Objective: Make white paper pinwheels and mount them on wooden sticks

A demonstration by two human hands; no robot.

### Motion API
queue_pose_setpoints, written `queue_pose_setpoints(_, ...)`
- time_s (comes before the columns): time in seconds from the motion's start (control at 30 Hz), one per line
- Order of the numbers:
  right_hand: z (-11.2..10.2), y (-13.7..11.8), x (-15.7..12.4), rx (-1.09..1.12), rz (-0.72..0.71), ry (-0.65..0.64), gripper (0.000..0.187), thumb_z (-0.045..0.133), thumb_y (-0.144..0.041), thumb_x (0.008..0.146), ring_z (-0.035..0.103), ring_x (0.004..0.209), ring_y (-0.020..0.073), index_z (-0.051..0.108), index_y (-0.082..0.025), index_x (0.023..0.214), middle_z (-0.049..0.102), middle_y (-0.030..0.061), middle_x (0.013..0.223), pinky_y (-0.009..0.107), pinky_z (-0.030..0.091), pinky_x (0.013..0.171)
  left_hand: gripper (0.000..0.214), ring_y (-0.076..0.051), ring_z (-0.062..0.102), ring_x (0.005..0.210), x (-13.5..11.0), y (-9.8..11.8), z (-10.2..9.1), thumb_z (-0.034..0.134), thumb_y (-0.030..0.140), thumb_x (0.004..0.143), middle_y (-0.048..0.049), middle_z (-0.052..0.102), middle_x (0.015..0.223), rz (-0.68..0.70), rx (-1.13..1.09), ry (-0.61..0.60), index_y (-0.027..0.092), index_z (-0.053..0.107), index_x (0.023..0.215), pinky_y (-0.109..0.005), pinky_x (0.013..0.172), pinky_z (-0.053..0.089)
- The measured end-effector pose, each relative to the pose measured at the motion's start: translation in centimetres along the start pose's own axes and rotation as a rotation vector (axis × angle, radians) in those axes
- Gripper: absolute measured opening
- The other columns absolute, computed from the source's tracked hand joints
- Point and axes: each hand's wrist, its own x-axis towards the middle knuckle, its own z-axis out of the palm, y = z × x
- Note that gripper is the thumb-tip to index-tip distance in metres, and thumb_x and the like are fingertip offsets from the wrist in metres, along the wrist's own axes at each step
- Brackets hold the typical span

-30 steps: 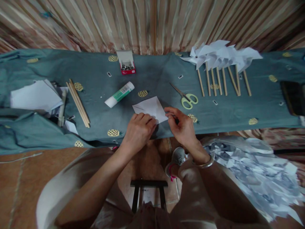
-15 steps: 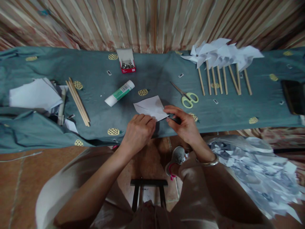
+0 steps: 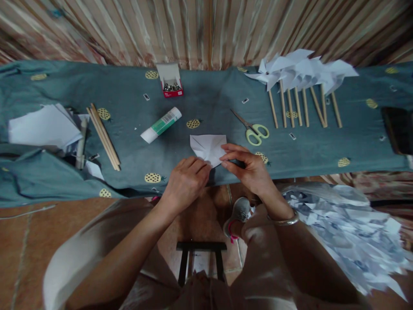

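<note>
A small sheet of white paper [image 3: 209,146], creased and partly folded, lies near the front edge of the cloth-covered table. My left hand [image 3: 189,178] is closed on its lower left edge, the fingertips partly hidden by the knuckles. With thumb and fingers my right hand [image 3: 245,165] pinches the paper's right edge. Just beyond the right hand lie scissors [image 3: 253,130] with pale green handles. A glue stick [image 3: 161,125] with a green label rests on its side, left of the paper.
Behind stands an open red box [image 3: 172,88] of small metal pieces. White paper pinwheels [image 3: 300,71] on wooden sticks lie back right. Wooden sticks [image 3: 105,137] and a stack of paper [image 3: 45,125] are at left. A bag of paper pieces [image 3: 348,232] sits below right.
The paper has turned between my hands, so its top edge now lies nearly level and its outline looks different. Both hands stay in almost the same place.
</note>
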Motion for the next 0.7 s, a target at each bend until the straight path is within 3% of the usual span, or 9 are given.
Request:
queue_pose_setpoints(0.17, 0.4, 0.0, 0.2, -0.038, -0.017, 0.029, 0.009, 0.069, -0.021, 0.083, 0.064, 0.115, 0.0234, 0.074, -0.026, 0.087, 0.071, 0.0052, 0.119, 0.046, 0.047, 0.103, 0.017, -0.022, 0.063, 0.088, -0.1, 0.2, 0.3, 0.051, 0.017, 0.095, -0.0103, 0.072, 0.096, -0.007, -0.039, 0.019, 0.013, 0.068, 0.100, -0.035, 0.074, 0.053)
queue_pose_setpoints(0.4, 0.9, -0.3, 0.8, -0.139, -0.067, 0.015, 0.009, 0.065, -0.022, 0.086, 0.063, 0.116, 0.0238, 0.073, -0.025, 0.088, 0.070, 0.0062, 0.122, 0.046, 0.048, 0.103, 0.026, -0.022, 0.062, 0.090, -0.2, 0.5, 0.3, 0.054, 0.014, 0.094, -0.0105, 0.072, 0.099, -0.015, -0.118, 0.051, 0.009, 0.060, 0.119, -0.034, 0.078, 0.055)
queue_pose_setpoints(0.7, 1.4, -0.4, 1.1, -0.210, -0.104, 0.038, 0.006, 0.066, -0.021, 0.085, 0.063, 0.113, 0.0249, 0.072, -0.023, 0.082, 0.071, 0.0071, 0.120, 0.045, 0.049, 0.100, 0.024, -0.022, 0.059, 0.093, -0.2, 0.4, 0.4, 0.049, 0.014, 0.096, -0.0103, 0.071, 0.102, 0.007, -0.156, 0.017, 0.011, 0.064, 0.115, -0.034, 0.078, 0.056)
